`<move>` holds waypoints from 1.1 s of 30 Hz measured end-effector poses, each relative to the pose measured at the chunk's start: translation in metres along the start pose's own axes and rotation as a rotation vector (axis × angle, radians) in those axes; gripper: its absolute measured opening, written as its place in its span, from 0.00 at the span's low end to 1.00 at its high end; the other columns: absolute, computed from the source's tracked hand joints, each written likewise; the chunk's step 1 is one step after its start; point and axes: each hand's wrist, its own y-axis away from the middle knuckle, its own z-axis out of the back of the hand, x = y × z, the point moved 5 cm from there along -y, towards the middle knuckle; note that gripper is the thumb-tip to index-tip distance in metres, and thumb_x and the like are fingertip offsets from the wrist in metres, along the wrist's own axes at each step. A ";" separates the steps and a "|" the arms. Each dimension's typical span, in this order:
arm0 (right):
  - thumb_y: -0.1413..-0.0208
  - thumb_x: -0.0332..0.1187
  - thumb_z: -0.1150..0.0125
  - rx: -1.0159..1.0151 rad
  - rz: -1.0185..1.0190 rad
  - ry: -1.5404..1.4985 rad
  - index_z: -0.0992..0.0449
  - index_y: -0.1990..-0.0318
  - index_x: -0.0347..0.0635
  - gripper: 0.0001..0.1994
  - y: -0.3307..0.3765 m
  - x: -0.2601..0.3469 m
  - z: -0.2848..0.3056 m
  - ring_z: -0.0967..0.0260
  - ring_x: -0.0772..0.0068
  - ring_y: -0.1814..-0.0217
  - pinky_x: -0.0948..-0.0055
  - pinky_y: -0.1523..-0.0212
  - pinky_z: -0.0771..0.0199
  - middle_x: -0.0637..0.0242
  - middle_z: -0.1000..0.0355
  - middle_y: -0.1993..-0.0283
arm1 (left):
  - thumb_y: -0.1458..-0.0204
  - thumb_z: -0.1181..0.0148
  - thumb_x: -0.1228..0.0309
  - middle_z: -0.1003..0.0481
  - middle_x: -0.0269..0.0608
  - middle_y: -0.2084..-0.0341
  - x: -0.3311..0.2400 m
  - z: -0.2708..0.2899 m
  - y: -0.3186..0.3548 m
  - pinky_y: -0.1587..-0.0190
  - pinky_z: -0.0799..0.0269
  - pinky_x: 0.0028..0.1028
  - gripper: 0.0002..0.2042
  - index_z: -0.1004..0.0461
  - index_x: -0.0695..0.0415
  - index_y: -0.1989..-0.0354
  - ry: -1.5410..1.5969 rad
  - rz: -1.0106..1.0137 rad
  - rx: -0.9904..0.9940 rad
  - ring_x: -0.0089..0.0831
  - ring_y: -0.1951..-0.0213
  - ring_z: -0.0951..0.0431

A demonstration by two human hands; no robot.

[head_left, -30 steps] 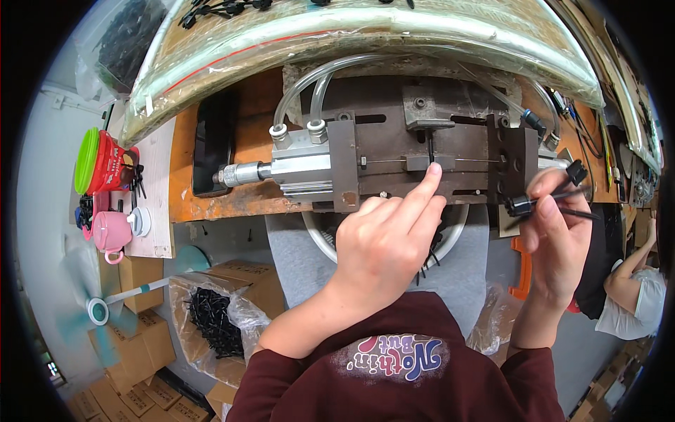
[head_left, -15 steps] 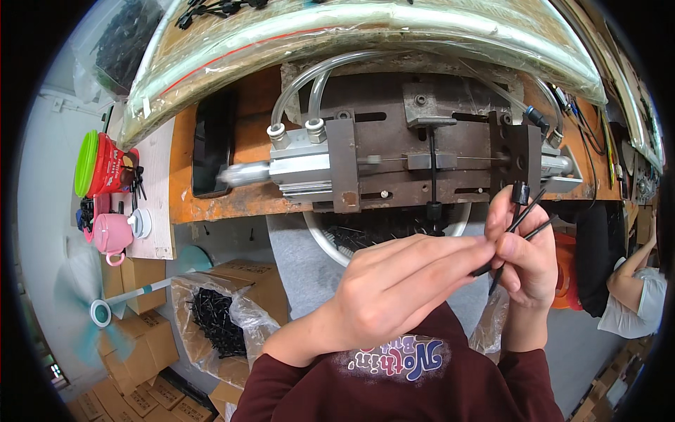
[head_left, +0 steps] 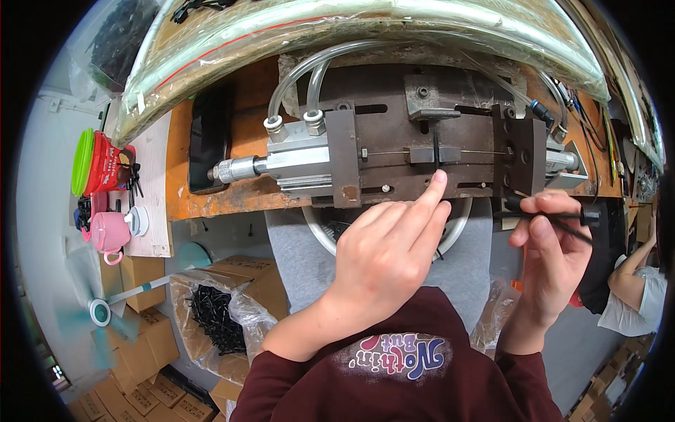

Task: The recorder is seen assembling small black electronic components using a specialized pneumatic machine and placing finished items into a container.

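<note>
My left hand (head_left: 390, 246) reaches over the front of a metal fixture (head_left: 387, 184). Its index fingertip lies on a thin black rod (head_left: 436, 144) standing crosswise in a small grey block (head_left: 420, 155) at the middle of the fixture. The thumb and the rod's near end are hidden under that hand. Off to the right, my right hand (head_left: 552, 246) is closed on a few thin black rods with thick caps (head_left: 589, 216), pinched between thumb and fingers. A thin wire (head_left: 481, 152) runs sideways from the block.
Air cylinders (head_left: 301, 167) with clear hoses (head_left: 281, 88) flank the fixture. A dark phone (head_left: 209, 137) lies on the bench at left. Below stands a plastic-lined carton of black parts (head_left: 216, 320), near a fan (head_left: 100, 312). Another person (head_left: 636, 295) sits at far right.
My left hand has left the rods in my right hand and moved up to the rod in the fixture. My right hand has shifted right. The left cylinder's end knob has moved outward.
</note>
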 end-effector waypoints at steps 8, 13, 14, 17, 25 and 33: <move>0.60 0.20 0.25 -0.031 0.636 0.758 0.21 0.63 0.40 0.15 0.008 0.028 -0.005 0.36 0.73 0.71 0.77 0.71 0.38 0.66 0.31 0.66 | 0.59 0.31 0.74 0.21 0.42 0.52 0.002 0.000 -0.008 0.70 0.28 0.24 0.13 0.20 0.59 0.62 -0.075 0.029 0.032 0.28 0.72 0.21; 0.64 0.16 0.24 -0.003 0.826 0.990 0.19 0.59 0.40 0.20 0.017 0.023 -0.018 0.38 0.73 0.73 0.75 0.74 0.38 0.68 0.34 0.65 | 0.61 0.27 0.73 0.21 0.43 0.52 0.003 0.005 -0.010 0.68 0.25 0.24 0.18 0.19 0.59 0.58 0.070 0.073 0.048 0.29 0.72 0.20; 0.65 0.14 0.25 -0.005 0.854 1.018 0.19 0.57 0.39 0.22 0.018 0.021 -0.021 0.38 0.72 0.73 0.74 0.74 0.37 0.69 0.35 0.65 | 0.62 0.26 0.73 0.21 0.45 0.53 0.003 0.008 -0.011 0.67 0.24 0.24 0.20 0.20 0.60 0.57 0.351 0.137 0.071 0.30 0.71 0.19; 0.67 0.15 0.27 0.145 0.871 1.031 0.19 0.56 0.35 0.23 0.021 0.016 -0.032 0.37 0.72 0.73 0.74 0.76 0.37 0.66 0.32 0.62 | 0.63 0.24 0.76 0.20 0.48 0.59 -0.009 0.018 -0.005 0.64 0.21 0.26 0.21 0.20 0.64 0.56 0.788 0.113 0.033 0.32 0.67 0.18; 0.54 0.14 0.32 -0.019 0.757 0.885 0.23 0.56 0.34 0.16 0.005 0.006 -0.023 0.23 0.64 0.61 0.72 0.61 0.21 0.57 0.25 0.57 | 0.65 0.26 0.78 0.20 0.44 0.63 -0.002 0.027 -0.001 0.64 0.23 0.27 0.18 0.19 0.63 0.61 0.278 0.068 -0.029 0.36 0.64 0.20; 0.41 0.18 0.46 -0.096 0.282 0.222 0.27 0.53 0.26 0.09 0.006 -0.001 0.001 0.22 0.65 0.66 0.75 0.65 0.20 0.43 0.24 0.57 | 0.62 0.30 0.76 0.22 0.47 0.52 -0.001 0.000 -0.005 0.67 0.25 0.26 0.13 0.20 0.63 0.64 -0.052 -0.006 0.046 0.31 0.71 0.20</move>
